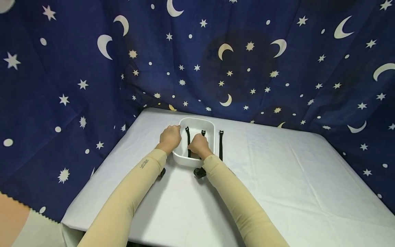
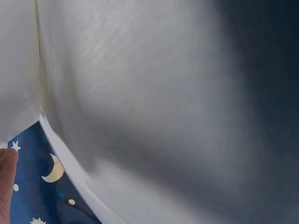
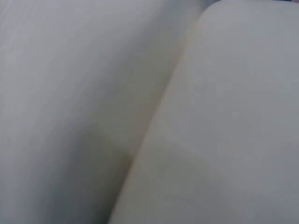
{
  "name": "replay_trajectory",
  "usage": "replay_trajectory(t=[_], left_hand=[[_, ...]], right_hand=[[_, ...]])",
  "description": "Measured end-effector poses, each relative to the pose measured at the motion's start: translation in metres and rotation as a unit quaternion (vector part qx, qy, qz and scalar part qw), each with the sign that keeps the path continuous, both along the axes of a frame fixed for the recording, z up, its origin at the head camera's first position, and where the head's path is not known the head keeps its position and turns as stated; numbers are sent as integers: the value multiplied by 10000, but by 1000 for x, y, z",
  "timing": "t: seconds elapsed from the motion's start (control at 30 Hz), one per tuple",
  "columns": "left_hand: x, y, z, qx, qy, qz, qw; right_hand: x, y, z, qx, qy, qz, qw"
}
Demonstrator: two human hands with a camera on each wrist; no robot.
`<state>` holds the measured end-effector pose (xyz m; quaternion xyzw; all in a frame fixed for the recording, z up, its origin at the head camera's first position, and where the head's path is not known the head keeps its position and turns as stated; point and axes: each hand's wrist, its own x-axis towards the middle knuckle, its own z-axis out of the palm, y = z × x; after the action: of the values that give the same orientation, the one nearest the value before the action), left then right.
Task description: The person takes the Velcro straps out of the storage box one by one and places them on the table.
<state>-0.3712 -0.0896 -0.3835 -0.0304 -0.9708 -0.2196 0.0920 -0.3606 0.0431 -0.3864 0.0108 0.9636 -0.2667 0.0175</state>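
My left hand (image 1: 170,137) grips the white bin (image 1: 185,161) on the worktop (image 1: 293,171) by its left rim. Inside, my right hand (image 1: 200,144) partly hides one of two black straps (image 1: 188,137); whether it pinches it, I cannot tell. Another strap (image 1: 220,145) lies beside the bin.

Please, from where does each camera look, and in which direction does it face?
Head: on the head, facing forward and down at the white container and black straps; sleeved arms, left hand and right hand show.
Left wrist: on that wrist, facing close white surfaces; a finger shows at lower left.
Right wrist: on that wrist, facing blurred pale surfaces; no hand discernible.
Shared: head and left wrist both show the starry curtain.
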Motion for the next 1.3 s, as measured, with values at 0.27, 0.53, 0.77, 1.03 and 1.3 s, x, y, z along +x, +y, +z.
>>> replay_trajectory(t=[0.27, 0.53, 0.77, 1.03, 1.3], left_hand=[[-1, 0, -3, -23, 94, -71, 9999], [-1, 2, -2, -69, 82, -76, 9999], [-1, 0, 0, -61, -6, -62, 10000], [-1, 0, -3, -65, 6, -31, 10000], [-1, 0, -1, -72, -36, -76, 9999]], right_hand=[[3, 7, 1, -620, 129, 132, 9979], [4, 17, 11, -1231, 201, 229, 9919], [-2, 27, 15, -1759, 139, 32, 9843], [0, 29, 17, -1980, 215, -73, 9799], [3, 35, 23, -2140, 400, -2, 9760]])
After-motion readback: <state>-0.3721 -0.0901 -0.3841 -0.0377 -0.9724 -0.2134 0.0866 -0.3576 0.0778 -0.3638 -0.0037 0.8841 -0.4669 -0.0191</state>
